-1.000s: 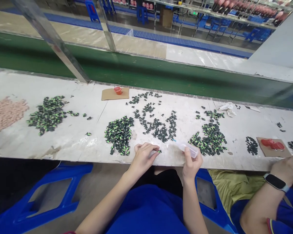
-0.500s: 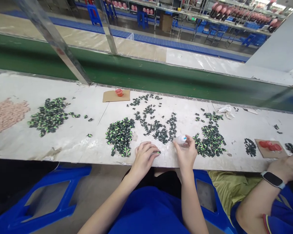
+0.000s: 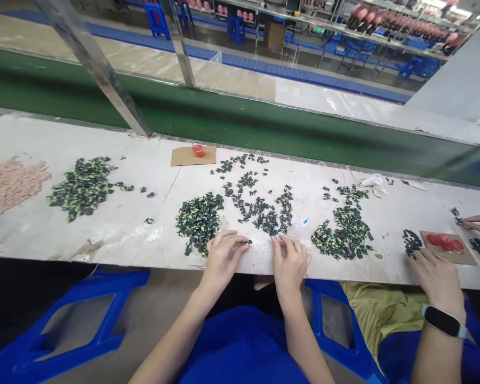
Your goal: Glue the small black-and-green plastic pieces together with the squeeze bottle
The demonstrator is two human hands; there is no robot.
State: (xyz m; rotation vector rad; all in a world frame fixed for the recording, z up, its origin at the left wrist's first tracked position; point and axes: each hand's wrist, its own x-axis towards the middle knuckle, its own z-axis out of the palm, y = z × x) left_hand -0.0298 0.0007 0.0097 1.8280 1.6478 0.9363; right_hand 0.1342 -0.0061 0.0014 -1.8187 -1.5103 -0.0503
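While both hands rest at the near edge of the worn white counter (image 3: 116, 229), small parts get sorted.

Left hand (image 3: 221, 252) pinches one tiny black-and-green plastic piece (image 3: 248, 243) at its fingertips; right hand (image 3: 290, 258) lies loose and flat, holding nothing, with the small clear squeeze bottle (image 3: 298, 226) lying just beyond it. Such a piece looks light, stiff and easily flicked away, best gripped by its sides.

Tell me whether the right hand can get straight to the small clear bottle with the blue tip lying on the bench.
Probably yes. The right hand lies flat on the bench, and the bottle lies just beyond its fingertips with only bare surface between. The dark pieces sit further back and to the left, off that path.
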